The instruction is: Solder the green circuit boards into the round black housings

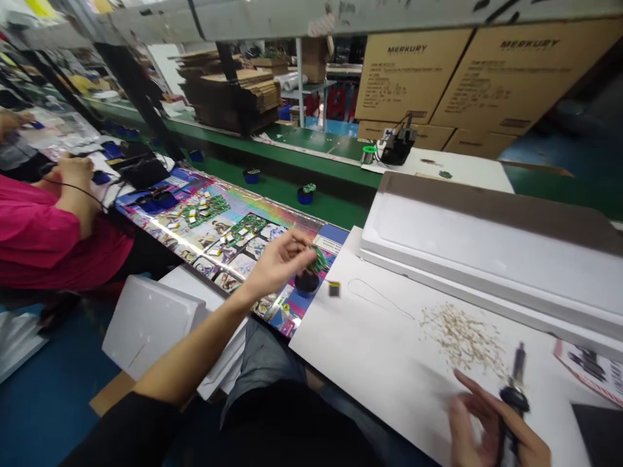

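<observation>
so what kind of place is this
Probably an electronics assembly workshop. Green circuit boards lie on a printed mat, the right hand grips what looks like a soldering iron, and stacked cardboard cartons stand behind the long green bench.

A small green circuit board (318,261) is pinched in the left hand (275,267); a black soldering iron (516,392) is gripped in the right hand (491,421).

Glossy printed paper sheet (228,227), matt white foam tray (487,250), rough corrugated cardboard cartons (409,74), smooth green circuit board (318,261), black plastic soldering iron (514,397).
</observation>
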Demonstrator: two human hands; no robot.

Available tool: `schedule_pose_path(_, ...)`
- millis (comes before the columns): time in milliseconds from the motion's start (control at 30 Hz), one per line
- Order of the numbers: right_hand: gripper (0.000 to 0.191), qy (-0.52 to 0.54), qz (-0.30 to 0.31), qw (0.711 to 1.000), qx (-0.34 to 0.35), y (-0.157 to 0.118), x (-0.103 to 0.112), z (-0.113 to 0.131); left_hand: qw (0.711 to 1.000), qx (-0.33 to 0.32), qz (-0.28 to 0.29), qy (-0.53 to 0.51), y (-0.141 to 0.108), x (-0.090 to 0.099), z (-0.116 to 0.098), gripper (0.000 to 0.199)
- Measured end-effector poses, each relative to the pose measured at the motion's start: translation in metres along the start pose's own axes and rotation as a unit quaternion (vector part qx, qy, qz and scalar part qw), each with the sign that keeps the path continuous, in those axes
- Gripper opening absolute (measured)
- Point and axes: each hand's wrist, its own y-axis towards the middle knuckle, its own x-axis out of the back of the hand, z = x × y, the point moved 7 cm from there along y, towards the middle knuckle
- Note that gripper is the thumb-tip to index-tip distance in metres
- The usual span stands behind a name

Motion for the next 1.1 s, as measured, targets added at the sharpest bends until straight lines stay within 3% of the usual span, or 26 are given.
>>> schedule_pose_path(67,0.038,0.0,-0.006,0.995,0.096,-0.004,-0.012,0.031,0.99,0.084,0.069,-0.087,-0.028,-0.052,0.02,0.037)
schedule_pose_path(133,0.038,0.076,-0.017,0.976,0.202,-0.01,-0.026,0.064,0.969,0.154,0.123,-0.151,-0.051,-0.095,0.036,0.039)
schedule_pose_path(200,0.058,0.149,0.025,0.95,0.274,-0.014,-0.046,0.089,0.955,0.187,0.141,-0.182,-0.065,-0.122,0.046,0.04)
schedule_pose_path(300,0.067,0.187,0.057,0.933,0.303,-0.015,-0.067,0.105,0.946,0.207,0.121,-0.216,-0.074,-0.142,0.056,0.04)
schedule_pose_path(500,0.074,0.196,-0.021,0.932,0.306,-0.018,-0.073,0.102,0.879,0.292,0.004,-0.377,-0.089,-0.158,0.07,0.047)
schedule_pose_path(633,0.079,0.241,-0.007,0.924,0.295,-0.016,-0.08,0.098,0.841,0.307,-0.053,-0.442,-0.097,-0.164,0.068,0.038)
schedule_pose_path(800,0.083,0.262,0.024,0.926,0.272,-0.014,-0.087,0.096,0.785,0.345,-0.075,-0.51,-0.106,-0.167,0.07,0.034)
schedule_pose_path(900,0.086,0.272,0.06,0.92,0.275,-0.015,-0.091,0.096,0.786,0.346,-0.063,-0.509,-0.108,-0.164,0.07,0.033)
schedule_pose_path(1100,0.085,0.3,0.103,0.914,0.252,-0.017,-0.091,0.096,0.817,0.328,0.003,-0.473,-0.116,-0.164,0.065,0.037)
